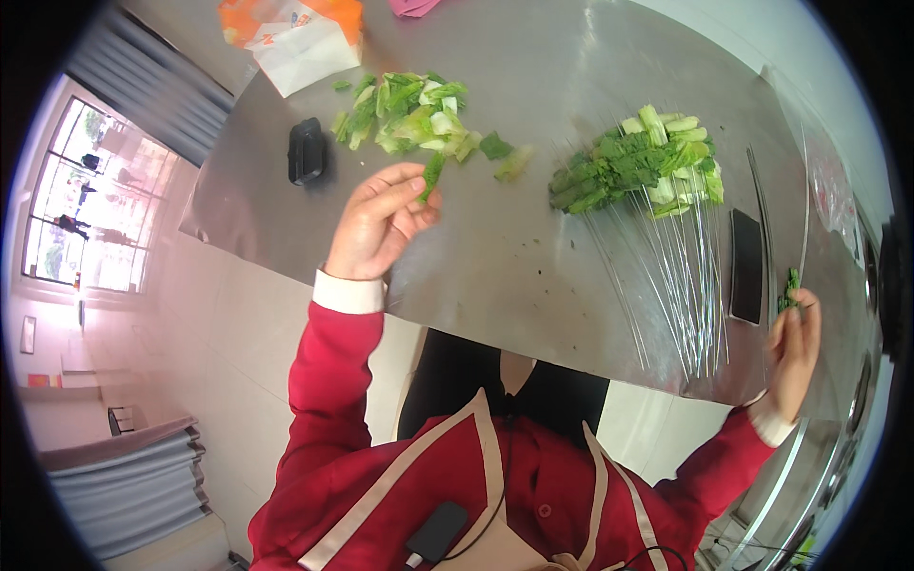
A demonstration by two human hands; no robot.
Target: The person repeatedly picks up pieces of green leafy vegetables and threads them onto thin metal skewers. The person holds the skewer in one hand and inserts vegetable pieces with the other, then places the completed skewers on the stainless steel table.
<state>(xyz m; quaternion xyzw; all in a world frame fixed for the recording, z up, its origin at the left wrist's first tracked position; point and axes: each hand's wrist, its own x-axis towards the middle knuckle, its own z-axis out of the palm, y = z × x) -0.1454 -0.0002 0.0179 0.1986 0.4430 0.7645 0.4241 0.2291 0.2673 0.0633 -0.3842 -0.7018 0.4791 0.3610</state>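
Between thumb and fingers, my left hand holds a small green leaf piece, just below a loose pile of cut leafy greens. At the far right, my right hand grips a small bunch of dark green leaf; a thin metal skewer rises from beside it, and whether it pierces the leaf I cannot tell. Between the hands lies a heap of skewered leafy greens, with many thin metal skewers fanned towards the table's near edge.
A black phone-like slab and a few loose skewers lie beside my right hand. A black case sits on the metal table at left, below an orange and white bag. Clear plastic lies at the right edge.
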